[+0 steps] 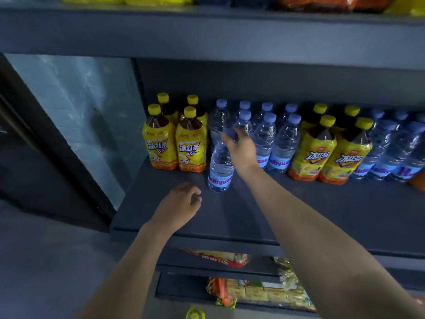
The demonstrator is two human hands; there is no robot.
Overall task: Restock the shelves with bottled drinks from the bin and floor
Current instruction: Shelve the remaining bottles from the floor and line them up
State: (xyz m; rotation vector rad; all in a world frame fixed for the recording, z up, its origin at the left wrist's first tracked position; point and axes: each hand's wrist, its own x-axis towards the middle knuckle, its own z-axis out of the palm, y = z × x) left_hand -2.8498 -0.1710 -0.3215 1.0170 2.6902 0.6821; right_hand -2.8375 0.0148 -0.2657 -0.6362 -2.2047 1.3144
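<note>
nearest, below both forearms, a yellow cap (195, 313) shows at the bottom edge, and snack packs (253, 292) lie on the lower shelves. the left hand (181, 203) rests on the shelf (310, 217), fingers loosely curled and holding nothing. just beyond its fingertips, the water bottle (220, 166) has its base on the shelf, tilted. the right hand (241, 149) grips it from above around the cap and neck. left of this hand stand four iced tea bottles (174, 146). behind and to its right are rows of water bottles (274, 139), then more iced tea (331, 155).
</note>
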